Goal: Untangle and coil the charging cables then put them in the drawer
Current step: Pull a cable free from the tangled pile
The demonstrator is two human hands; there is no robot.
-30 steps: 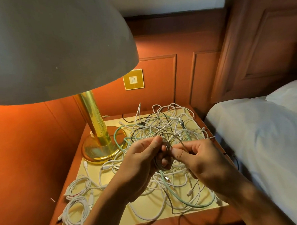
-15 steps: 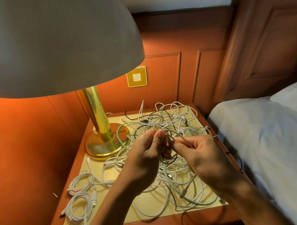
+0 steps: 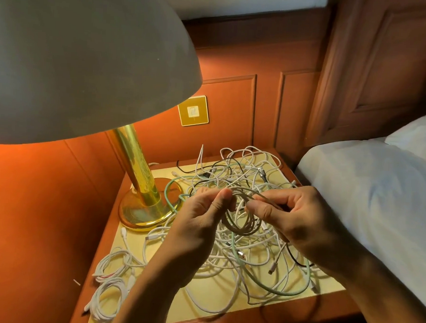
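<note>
Fingers (image 3: 221, 198) of the left hand (image 3: 199, 217) are pinched together on the top of a small grey coil (image 3: 238, 227), thumb against forefinger. The right hand (image 3: 295, 218) pinches the free end of the same cable just beside them, its other fingers curled. The coil hangs below the fingertips, between the two hands and above the tangle of cables (image 3: 251, 258) that spreads under and beyond them across the nightstand (image 3: 213, 293). Left of the fingers and nearer the person lie white bundles (image 3: 106, 296) that look already wound. The step in hand appears to be coiling one cable, with most of the pile yet to be sorted. The next move likely calls for wrapping the loose end round the loops while the left pinch stops them springing apart, then setting the coil with the bundles. No drawer is in view.
</note>
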